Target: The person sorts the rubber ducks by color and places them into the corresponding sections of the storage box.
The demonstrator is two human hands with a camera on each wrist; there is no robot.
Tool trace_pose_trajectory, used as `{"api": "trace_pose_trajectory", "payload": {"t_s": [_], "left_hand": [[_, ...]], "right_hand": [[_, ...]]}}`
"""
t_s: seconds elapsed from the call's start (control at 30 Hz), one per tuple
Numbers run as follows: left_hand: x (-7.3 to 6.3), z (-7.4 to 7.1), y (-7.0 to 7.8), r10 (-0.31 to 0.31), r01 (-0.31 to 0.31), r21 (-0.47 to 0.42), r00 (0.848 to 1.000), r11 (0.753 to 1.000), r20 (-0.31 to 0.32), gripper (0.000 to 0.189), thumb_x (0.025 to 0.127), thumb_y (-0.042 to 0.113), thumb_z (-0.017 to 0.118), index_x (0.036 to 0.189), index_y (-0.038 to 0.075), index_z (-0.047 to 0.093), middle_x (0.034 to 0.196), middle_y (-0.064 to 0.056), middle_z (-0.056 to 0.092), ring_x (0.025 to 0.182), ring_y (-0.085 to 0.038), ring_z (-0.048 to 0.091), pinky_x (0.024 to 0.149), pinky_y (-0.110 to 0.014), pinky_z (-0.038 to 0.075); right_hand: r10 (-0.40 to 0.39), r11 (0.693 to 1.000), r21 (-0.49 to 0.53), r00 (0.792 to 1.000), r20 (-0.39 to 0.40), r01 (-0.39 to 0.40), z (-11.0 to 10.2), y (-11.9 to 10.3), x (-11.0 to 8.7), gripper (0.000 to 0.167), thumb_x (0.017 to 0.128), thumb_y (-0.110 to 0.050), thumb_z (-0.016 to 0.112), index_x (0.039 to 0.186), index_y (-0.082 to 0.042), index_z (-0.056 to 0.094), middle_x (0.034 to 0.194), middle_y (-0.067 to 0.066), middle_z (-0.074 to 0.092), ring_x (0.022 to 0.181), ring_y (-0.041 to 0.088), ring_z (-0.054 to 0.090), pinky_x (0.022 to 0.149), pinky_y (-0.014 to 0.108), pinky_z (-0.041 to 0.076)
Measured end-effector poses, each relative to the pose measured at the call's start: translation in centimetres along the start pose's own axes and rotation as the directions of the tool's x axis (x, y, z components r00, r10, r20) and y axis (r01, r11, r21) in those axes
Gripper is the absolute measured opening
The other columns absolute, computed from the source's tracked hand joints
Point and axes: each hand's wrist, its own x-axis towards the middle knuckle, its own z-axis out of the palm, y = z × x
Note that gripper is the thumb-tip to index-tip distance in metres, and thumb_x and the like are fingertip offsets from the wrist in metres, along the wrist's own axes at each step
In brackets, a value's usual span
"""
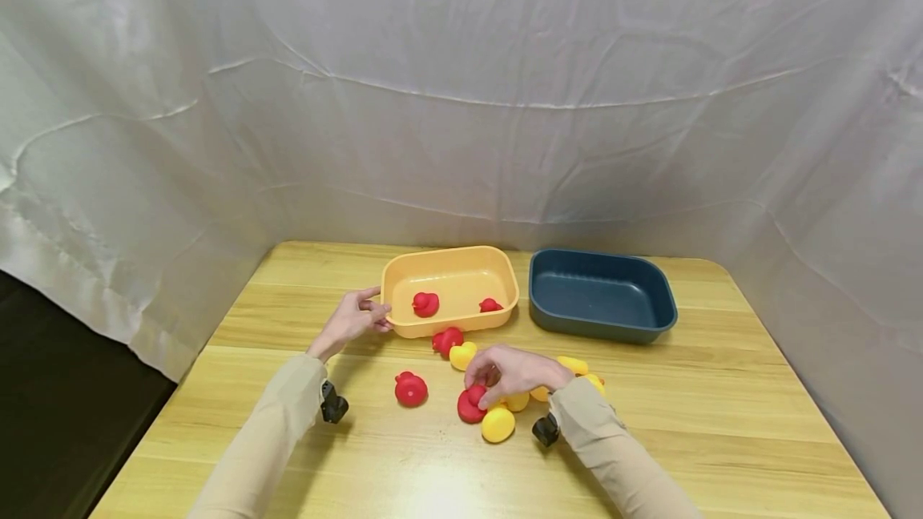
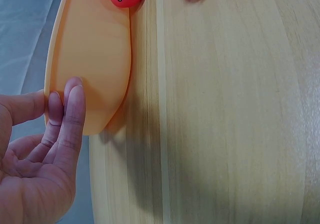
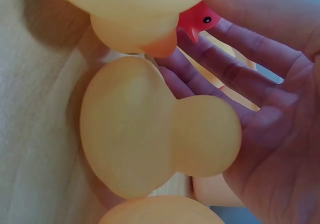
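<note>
My left hand (image 1: pixel 352 319) pinches the left end of a light orange bin (image 1: pixel 425 330); in the left wrist view the thumb and fingers are on both sides of its wall (image 2: pixel 100 49). Two red rubber ducks, one on the left (image 1: pixel 426 304) and one on the right (image 1: pixel 490 305), sit inside it. On the table, my right hand (image 1: pixel 521 371) holds a red rubber duck (image 1: pixel 471 408) by its upper part. Yellow rubber ducks crowd under and beside that hand, one of them (image 1: pixel 498 424) just in front. A large yellow duck (image 3: pixel 130 129) partly fills the right wrist view, close to the palm.
A dark blue bin (image 1: pixel 606 327) stands right of the orange one, with nothing seen inside. Another red duck (image 1: pixel 411 389) lies between the forearms. By the orange bin's front wall are a red duck (image 1: pixel 449 341) and a yellow duck (image 1: pixel 463 356). Grey curtains surround the wooden table (image 1: pixel 721 423).
</note>
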Motion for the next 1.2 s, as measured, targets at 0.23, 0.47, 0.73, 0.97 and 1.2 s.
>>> {"api": "trace_pose_trajectory", "payload": {"t_s": [0.23,0.47,0.73,0.97,1.2], "left_hand": [[0.00,-0.02,-0.04,0.010,-0.010,0.000,1.000,1.000,0.003,0.063,0.101,0.001,0.055,0.152,-0.017,0.022,0.108,-0.036,0.065,0.075,-0.010,0.071,0.083,-0.040,0.064],[0.04,0.01,-0.06,0.012,-0.012,-0.004,1.000,1.000,0.002,0.063,0.101,0.001,0.055,0.152,-0.017,0.022,0.110,-0.038,0.064,0.073,-0.008,0.070,0.082,-0.038,0.064],[-0.03,-0.04,0.05,0.009,-0.009,0.005,1.000,1.000,0.006,0.063,0.101,0.001,0.054,0.152,-0.017,0.022,0.108,-0.035,0.065,0.075,-0.011,0.071,0.085,-0.042,0.063],[-0.02,-0.05,0.12,0.007,-0.007,-0.005,1.000,1.000,0.007,0.063,0.100,0.000,0.055,0.152,-0.017,0.022,0.106,-0.033,0.066,0.075,-0.011,0.071,0.087,-0.044,0.063],[-0.05,-0.03,0.11,0.004,-0.004,0.001,1.000,1.000,0.008,0.064,0.101,0.001,0.055,0.152,-0.017,0.021,0.111,-0.038,0.063,0.076,-0.011,0.071,0.087,-0.044,0.063]], "right_hand": [[0.017,1.000,0.010,1.000,-0.014,-0.017,0.04,0.13,0.14,0.022,0.086,-0.015,0.080,0.105,-0.012,0.071,0.099,-0.005,0.069,0.088,0.002,0.060,0.088,0.021,0.055],[-0.004,0.999,0.045,0.999,-0.046,0.006,-0.09,0.11,0.10,0.022,0.086,-0.014,0.081,0.105,-0.011,0.072,0.102,-0.002,0.071,0.090,0.004,0.062,0.088,0.020,0.056],[-0.039,0.994,0.095,0.996,-0.086,0.047,-0.35,0.35,-0.01,0.025,0.087,-0.017,0.080,0.109,-0.010,0.071,0.110,0.003,0.071,0.096,0.007,0.063,0.093,0.028,0.057],[-0.093,0.982,0.152,0.985,-0.147,0.116,-0.73,0.59,0.11,0.031,0.088,-0.016,0.078,0.116,-0.005,0.070,0.114,0.012,0.073,0.098,0.014,0.067,0.095,0.036,0.059],[-0.090,0.970,0.200,0.967,-0.239,0.139,-0.86,0.77,0.09,0.032,0.088,-0.013,0.078,0.116,-0.001,0.070,0.115,0.016,0.074,0.099,0.019,0.071,0.093,0.025,0.059]]}}
